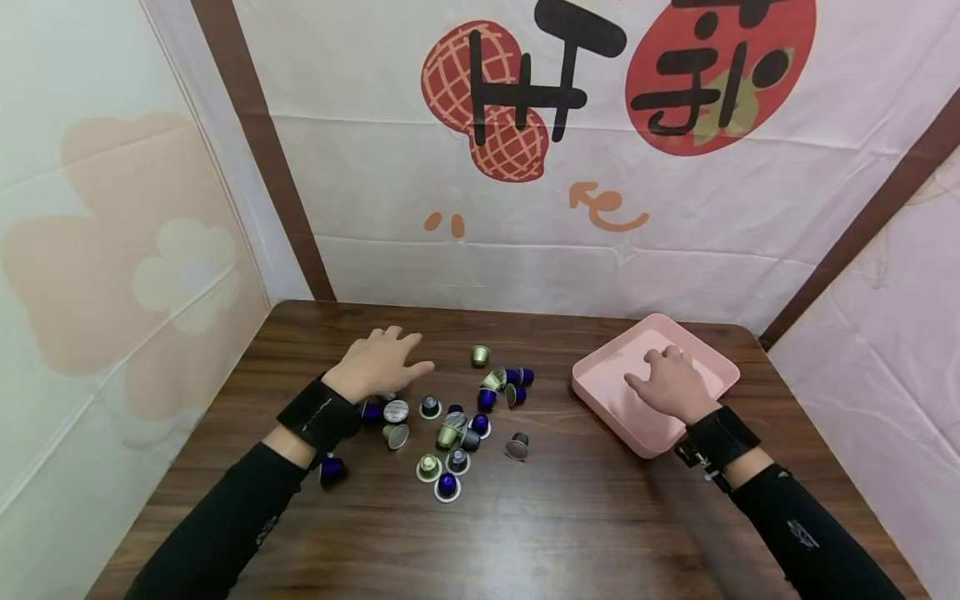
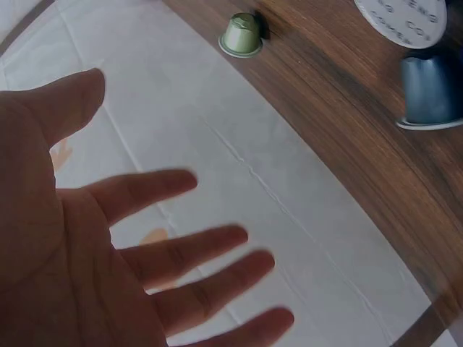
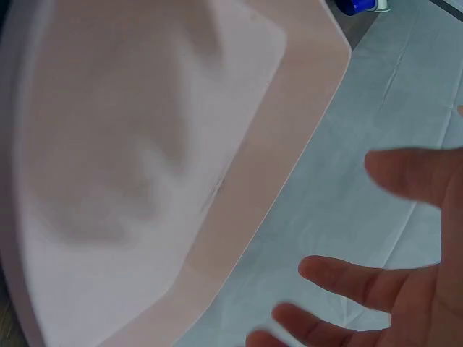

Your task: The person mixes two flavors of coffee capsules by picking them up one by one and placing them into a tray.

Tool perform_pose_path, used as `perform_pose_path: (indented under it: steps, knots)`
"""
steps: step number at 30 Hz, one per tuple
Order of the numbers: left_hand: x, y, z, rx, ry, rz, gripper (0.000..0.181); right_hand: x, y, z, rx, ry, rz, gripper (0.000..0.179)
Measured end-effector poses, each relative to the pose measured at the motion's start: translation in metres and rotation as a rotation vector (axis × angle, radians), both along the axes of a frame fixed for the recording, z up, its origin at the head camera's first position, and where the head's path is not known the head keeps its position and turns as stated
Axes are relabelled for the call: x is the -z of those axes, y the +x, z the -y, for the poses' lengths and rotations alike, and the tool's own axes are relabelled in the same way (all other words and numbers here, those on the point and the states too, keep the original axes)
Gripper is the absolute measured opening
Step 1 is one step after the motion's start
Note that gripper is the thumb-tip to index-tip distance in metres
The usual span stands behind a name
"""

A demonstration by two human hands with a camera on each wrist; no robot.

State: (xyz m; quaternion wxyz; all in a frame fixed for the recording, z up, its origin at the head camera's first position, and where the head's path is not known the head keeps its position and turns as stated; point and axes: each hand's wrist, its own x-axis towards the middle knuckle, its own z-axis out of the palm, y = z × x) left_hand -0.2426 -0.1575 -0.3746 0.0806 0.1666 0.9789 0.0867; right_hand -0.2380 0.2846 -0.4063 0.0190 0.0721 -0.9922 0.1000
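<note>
My left hand (image 1: 381, 363) hovers over the left part of the table, fingers spread and holding nothing. Coffee capsules lie scattered below and to its right, among them a dark teal one (image 1: 430, 407), one showing its white lid (image 1: 396, 411) and a lone green one (image 1: 480, 356). Part of the group is hidden under the left hand and wrist. Above the pink tray (image 1: 607, 419) is my right hand (image 1: 672, 385), its fingers apart and loosely bent, with nothing in its grasp. The tray's visible floor is bare in the right wrist view.
Blue and green capsules cluster (image 1: 487, 398) between the hands. A grey capsule (image 1: 517, 447) lies nearer the tray, and a blue one (image 1: 332, 469) sits by the left forearm. Printed white cloth (image 1: 465, 275) hangs behind the wooden table (image 1: 555, 533).
</note>
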Motion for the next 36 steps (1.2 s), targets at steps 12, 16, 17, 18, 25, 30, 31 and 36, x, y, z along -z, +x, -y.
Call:
perform_pose_path:
  steps: [12,16,17,18,25,30,31,36]
  knots:
    - [0.012,0.015,0.034,0.034,0.031,0.029,0.058,0.004,0.015,-0.03,0.146,0.086,0.101,0.048]
    - [0.018,0.021,0.042,0.033,0.044,0.035,0.056,0.01,0.019,-0.041,0.226,0.114,0.234,0.046]
    - [0.019,0.022,0.043,0.034,0.047,0.032,0.056,0.012,0.02,-0.044,0.237,0.11,0.259,0.046]
    - [0.02,0.023,0.044,0.036,0.048,0.027,0.054,0.014,0.021,-0.046,0.245,0.1,0.277,0.046]
    - [0.022,0.031,0.05,0.031,0.052,0.016,0.053,0.026,0.029,-0.064,0.304,0.009,0.372,0.047]
    - [0.026,0.033,0.058,0.011,0.075,0.032,0.054,0.046,0.032,-0.067,0.346,-0.119,0.429,0.038]
    - [0.027,0.033,0.059,0.011,0.081,0.038,0.054,0.049,0.033,-0.067,0.346,-0.159,0.423,0.036]
    - [0.029,0.032,0.062,0.014,0.099,0.067,0.057,0.057,0.036,-0.065,0.338,-0.325,0.393,0.031]
